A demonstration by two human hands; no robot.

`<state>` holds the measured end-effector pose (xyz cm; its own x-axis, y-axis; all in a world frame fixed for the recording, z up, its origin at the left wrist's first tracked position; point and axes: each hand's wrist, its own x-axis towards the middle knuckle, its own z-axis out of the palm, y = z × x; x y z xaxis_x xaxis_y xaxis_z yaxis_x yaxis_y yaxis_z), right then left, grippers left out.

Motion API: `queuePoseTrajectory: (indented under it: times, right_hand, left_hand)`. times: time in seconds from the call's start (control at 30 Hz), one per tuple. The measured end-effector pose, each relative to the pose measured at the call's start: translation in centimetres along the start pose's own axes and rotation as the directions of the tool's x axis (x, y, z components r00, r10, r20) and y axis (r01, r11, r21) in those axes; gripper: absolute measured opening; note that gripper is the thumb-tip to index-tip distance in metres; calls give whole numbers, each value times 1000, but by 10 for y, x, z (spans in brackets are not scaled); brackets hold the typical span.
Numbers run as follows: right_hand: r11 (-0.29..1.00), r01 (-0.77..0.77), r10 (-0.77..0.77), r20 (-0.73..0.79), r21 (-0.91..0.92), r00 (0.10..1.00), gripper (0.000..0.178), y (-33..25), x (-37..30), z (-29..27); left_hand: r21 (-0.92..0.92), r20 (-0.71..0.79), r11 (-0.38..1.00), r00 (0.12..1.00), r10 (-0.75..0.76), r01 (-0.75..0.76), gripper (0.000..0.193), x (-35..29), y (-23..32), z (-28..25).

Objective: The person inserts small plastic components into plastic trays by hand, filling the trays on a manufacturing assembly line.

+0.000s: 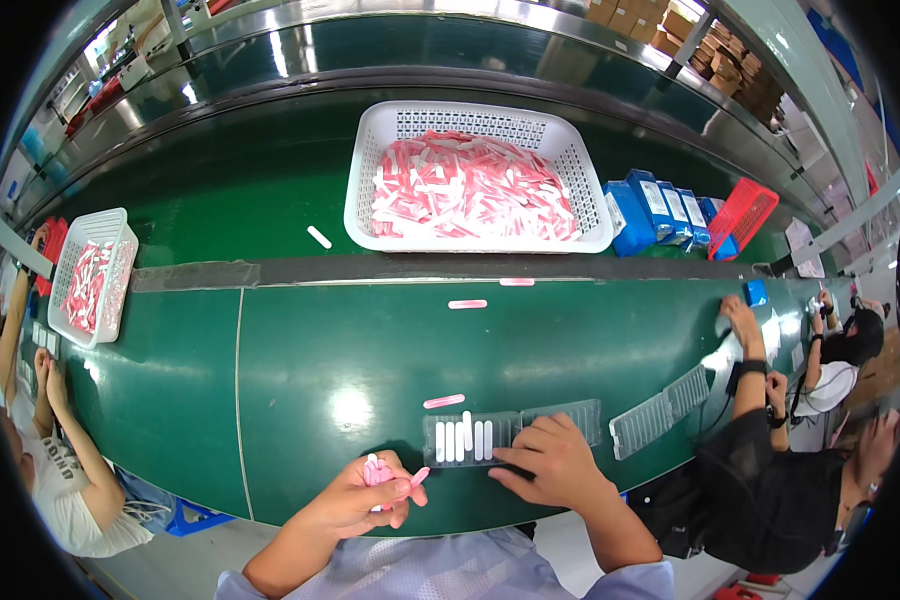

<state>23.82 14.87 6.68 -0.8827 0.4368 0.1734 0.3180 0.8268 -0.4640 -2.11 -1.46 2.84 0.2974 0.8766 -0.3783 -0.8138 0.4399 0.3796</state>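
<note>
Green table, big white basket of pink sticks at back. L hand, nr clear tray's L end, has fingers curled round a pink bunch. R hand over tray, fingers part spread; can't tell if touching. White sticks side by side in tray, one sticking up past rest.

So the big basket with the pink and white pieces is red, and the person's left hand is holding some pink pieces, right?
Not quite: the head view shows the big basket is white, not red. It does hold pink and white pieces, and the left hand holds some pink pieces.
</note>
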Motion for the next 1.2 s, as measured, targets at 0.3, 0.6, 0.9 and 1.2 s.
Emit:
queuePoseTrajectory:
  times: [0.3, 0.6, 0.9, 1.2]
  right_hand:
    - [974, -161, 176, -93, 157, 980, 10, 22, 86, 21]
    - [996, -72, 80, 152, -56, 985, 6, 35, 90, 13]
    - [901, -431, 434, -168, 58, 885, 32, 17, 66, 9]
    - [970, -225, 233, -82, 91, 969, 31, 39, 63, 11]
  left_hand:
    - [367, -78, 929, 997, -25, 52, 11, 14, -6, 26]
    - [981, 176, 73, 982, 70, -181, 65, 22, 9, 64]
    - [1000, -11, -27, 992, -126, 7, 60, 31, 12, 70]
    - [988, 42, 149, 994, -100, -27, 54, 27, 17, 75]
